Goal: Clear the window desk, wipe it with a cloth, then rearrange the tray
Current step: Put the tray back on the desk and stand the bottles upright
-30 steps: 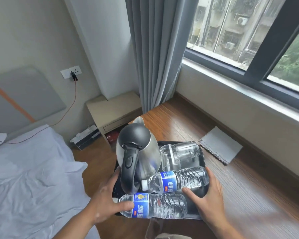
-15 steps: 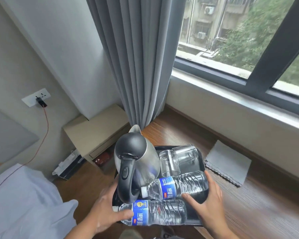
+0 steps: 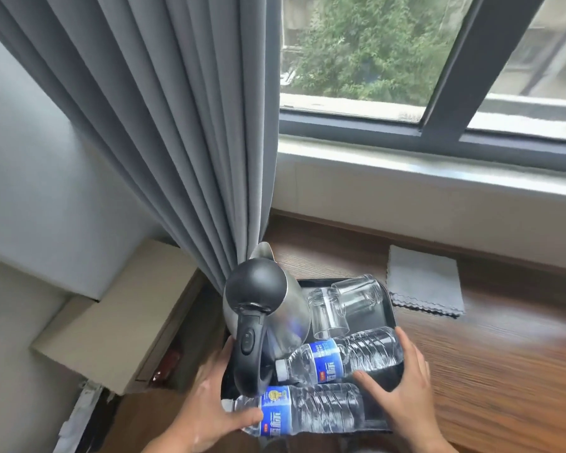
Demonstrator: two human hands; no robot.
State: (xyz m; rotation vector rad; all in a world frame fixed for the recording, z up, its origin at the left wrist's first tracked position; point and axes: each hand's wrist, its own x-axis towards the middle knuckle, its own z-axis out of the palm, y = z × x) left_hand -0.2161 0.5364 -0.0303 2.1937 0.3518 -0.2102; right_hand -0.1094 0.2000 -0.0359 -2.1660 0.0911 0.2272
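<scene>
Two hands hold the tray (image 3: 391, 307), loaded with kettle (image 3: 258, 289), glasses (image 3: 340, 305), bottles (image 3: 350, 356): left hand (image 3: 206, 407) curled round its left edge, right hand (image 3: 402, 390) clasping its right edge. The cloth (image 3: 425, 282) lies on the desk (image 3: 504, 354) just right of the tray. We judge clearing barely begun; wiping, rearranging remain.

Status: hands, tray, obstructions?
Hands: left hand, right hand each grip a tray side. Tray loaded: kettle, two glasses, two bottles lying flat. Right of tray on desk: cloth; curtain close at kettle.

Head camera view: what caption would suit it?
At the window desk, the left hand and right hand hold a black tray of kettle, glasses and water bottles.
</scene>
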